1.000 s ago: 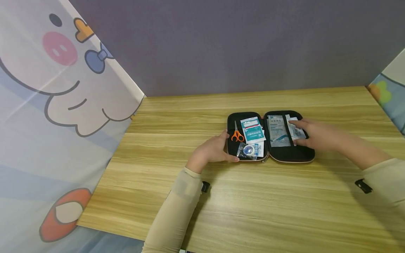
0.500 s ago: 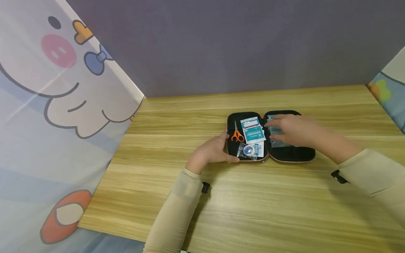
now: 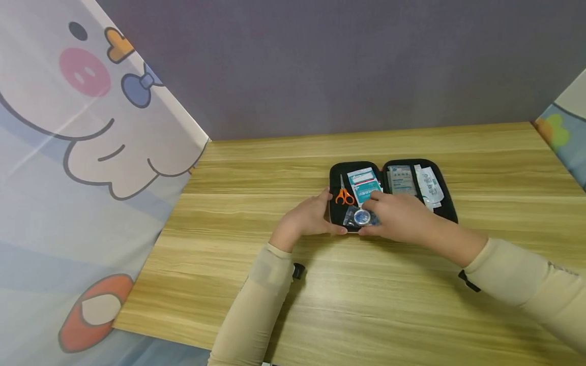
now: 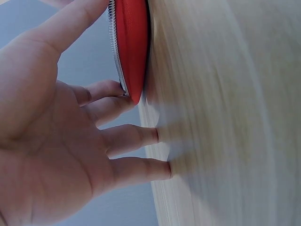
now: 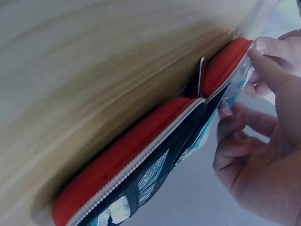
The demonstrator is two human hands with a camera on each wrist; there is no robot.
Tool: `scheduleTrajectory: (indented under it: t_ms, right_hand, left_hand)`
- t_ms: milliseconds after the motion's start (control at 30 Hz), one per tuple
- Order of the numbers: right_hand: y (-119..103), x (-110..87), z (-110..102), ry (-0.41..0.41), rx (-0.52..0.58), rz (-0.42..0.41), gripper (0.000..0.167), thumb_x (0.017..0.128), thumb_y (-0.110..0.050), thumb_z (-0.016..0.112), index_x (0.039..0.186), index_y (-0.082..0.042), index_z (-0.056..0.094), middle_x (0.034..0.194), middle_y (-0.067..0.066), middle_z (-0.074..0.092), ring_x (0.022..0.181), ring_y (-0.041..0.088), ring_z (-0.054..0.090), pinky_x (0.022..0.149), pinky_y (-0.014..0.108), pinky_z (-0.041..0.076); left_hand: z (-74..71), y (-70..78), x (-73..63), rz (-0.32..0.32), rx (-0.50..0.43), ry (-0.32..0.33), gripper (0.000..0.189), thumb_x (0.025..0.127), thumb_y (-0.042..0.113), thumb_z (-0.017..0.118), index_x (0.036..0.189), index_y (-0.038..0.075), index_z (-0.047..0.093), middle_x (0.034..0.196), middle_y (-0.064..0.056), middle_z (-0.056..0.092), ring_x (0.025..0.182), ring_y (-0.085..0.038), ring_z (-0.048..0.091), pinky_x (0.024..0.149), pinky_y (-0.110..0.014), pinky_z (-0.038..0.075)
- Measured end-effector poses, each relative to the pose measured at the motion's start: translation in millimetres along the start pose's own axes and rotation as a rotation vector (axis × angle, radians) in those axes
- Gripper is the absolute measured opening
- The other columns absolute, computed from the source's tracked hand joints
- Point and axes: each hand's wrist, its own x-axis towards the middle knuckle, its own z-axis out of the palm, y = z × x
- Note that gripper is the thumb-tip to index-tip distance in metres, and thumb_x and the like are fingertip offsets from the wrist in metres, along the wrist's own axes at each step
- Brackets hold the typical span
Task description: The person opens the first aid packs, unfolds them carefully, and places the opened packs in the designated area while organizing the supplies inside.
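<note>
Case (image 3: 447, 209) is lying unfolded on the bench (image 3: 366, 305), right of centre in the head view, toward the far side. Both halves are facing up, dark inside; the wrist views are showing a red outside and a zip (image 4: 114, 42) running along the rim.

Left hand (image 3: 309, 213) is resting at the case's left end, fingers spread and mostly straight. Thumb is lying along the near edge; two fingertips are touching the case's corner, two others are reaching down to the bench.

Right hand (image 3: 400, 216) is sitting over the near part of the left half by the hinge, partly covering the right half too. Fingers are bending inward beside the roll (image 3: 361, 217), thumb is pointing at the near rim. Fingertips are partly hidden, so cannot tell whether they are pinching anything.

Left half is holding orange-handled scissors (image 3: 344, 197), standing points-away along the left side; a teal packet (image 3: 364, 184) is lying right of them, the bagged roll nearer the person. Right half is holding a pale packet (image 3: 402, 179) by the hinge and white packets (image 3: 431, 185) toward the outer side.

Beige sleeves (image 3: 254, 305) are covering both forearms. Grey panel (image 3: 320, 66) is standing behind the bench, cartoon sheet (image 3: 137, 152) is hanging at left.
</note>
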Motion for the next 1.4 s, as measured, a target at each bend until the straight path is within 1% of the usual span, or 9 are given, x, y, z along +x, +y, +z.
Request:
scheduleTrajectory:
  t_ms: [133,267,500,600,733,867,1000,1200,1400]
  right_hand:
    - [-4,-5.5,2,-0.021,-0.023,0.047,0.061,0.087,-0.056,0.083,0.128,-0.011,0.076,0.119,0.014,0.071,0.067,0.016,0.064,0.051,0.035,0.056]
    - [-4,-11.8,2,-0.008,-0.012,0.054,0.059,0.089,-0.05,0.084,0.132,-0.01,0.075,0.122,0.016,0.07,0.07,0.016,0.065,0.052,0.035,0.057]
    - [9,-31.8,-18,0.081,0.078,0.109,0.054,0.092,-0.032,0.083,0.135,0.0,0.07,0.126,0.021,0.069,0.088,0.026,0.073,0.07,0.048,0.063]
    - [29,-44.1,-29,0.139,0.109,0.13,0.052,0.092,-0.03,0.084,0.131,0.001,0.071,0.115,0.018,0.071,0.083,0.022,0.068,0.064,0.039,0.058]
    - [63,-63.0,-35,0.205,0.118,0.165,0.045,0.088,-0.024,0.089,0.123,0.0,0.075,0.091,0.004,0.069,0.071,0.01,0.053,0.054,0.026,0.039]
    - [95,-82.5,-29,0.243,0.08,0.176,0.04,0.081,-0.016,0.093,0.115,-0.001,0.078,0.086,-0.002,0.07,0.069,0.001,0.05,0.053,0.024,0.036]
    - [115,-97.3,-18,0.261,0.057,0.165,0.041,0.074,-0.009,0.095,0.111,0.002,0.079,0.082,-0.003,0.069,0.065,-0.005,0.045,0.052,0.024,0.034]
    - [125,-104.4,-6,0.235,0.043,0.178,0.042,0.075,-0.009,0.094,0.112,0.0,0.078,0.08,-0.006,0.066,0.066,-0.003,0.046,0.053,0.024,0.035]
    - [122,-100.0,0,0.214,0.013,0.142,0.039,0.075,-0.007,0.092,0.111,0.001,0.078,0.091,0.007,0.072,0.067,0.01,0.054,0.056,0.03,0.044]
  left_hand:
    - [0.1,1.2,-0.5,-0.007,0.003,-0.003,0.126,0.083,0.055,0.088,0.172,0.008,0.011,0.172,-0.004,0.041,0.16,-0.032,0.038,0.13,-0.048,0.035]
    - [-0.2,1.2,-0.8,-0.006,-0.006,-0.002,0.126,0.084,0.055,0.088,0.172,0.008,0.011,0.172,-0.005,0.041,0.16,-0.032,0.038,0.13,-0.049,0.035]
    - [0.6,0.8,-1.3,-0.026,0.007,-0.006,0.128,0.083,0.055,0.088,0.172,0.009,0.009,0.173,-0.003,0.039,0.162,-0.033,0.034,0.132,-0.048,0.032]
    - [0.8,0.5,-1.2,-0.027,0.02,-0.003,0.128,0.083,0.057,0.087,0.172,0.01,0.008,0.174,-0.002,0.038,0.162,-0.032,0.034,0.132,-0.047,0.032]
    - [0.0,0.6,-0.6,-0.02,0.016,-0.006,0.128,0.084,0.056,0.087,0.172,0.009,0.007,0.174,-0.003,0.038,0.162,-0.033,0.034,0.132,-0.048,0.032]
    - [-0.5,0.8,0.6,-0.021,0.014,-0.011,0.128,0.084,0.055,0.087,0.172,0.009,0.007,0.174,-0.002,0.038,0.162,-0.032,0.033,0.132,-0.048,0.032]
    - [-1.2,1.7,1.6,-0.022,0.028,-0.021,0.128,0.084,0.056,0.087,0.172,0.009,0.007,0.174,-0.002,0.036,0.163,-0.031,0.032,0.132,-0.047,0.031]
    - [-1.9,2.3,1.0,-0.034,0.026,-0.021,0.129,0.084,0.057,0.087,0.172,0.009,0.007,0.174,-0.003,0.036,0.163,-0.031,0.032,0.132,-0.048,0.032]
    - [-0.8,2.4,-0.1,-0.032,0.014,-0.017,0.128,0.084,0.056,0.087,0.172,0.009,0.007,0.174,-0.003,0.036,0.163,-0.032,0.032,0.132,-0.048,0.031]
